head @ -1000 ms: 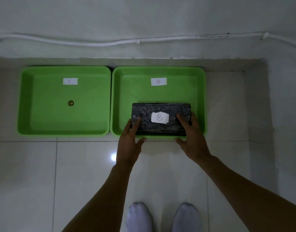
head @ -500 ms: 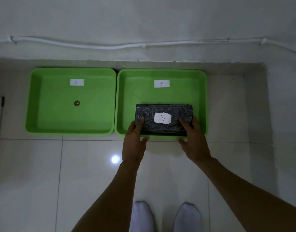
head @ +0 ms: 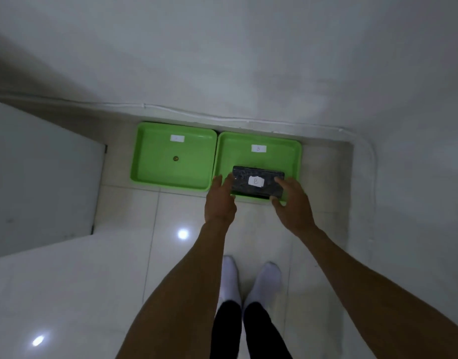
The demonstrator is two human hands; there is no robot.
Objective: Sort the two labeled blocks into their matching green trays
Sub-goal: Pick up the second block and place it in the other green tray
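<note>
Head view: block B point(head: 257, 183) lies in the near part of the B tray point(head: 297, 156).
Left hand point(head: 220, 200) and right hand point(head: 292, 203) flank it, open, gripping nothing; a careless brush might skew it onto the tray's near rim.

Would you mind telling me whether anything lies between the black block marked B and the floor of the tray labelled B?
Nothing visible does. The black block sits low inside the tray labelled B, at its near side, with the left hand and right hand at its ends. The tray holds nothing else; under the block is hidden.
</note>
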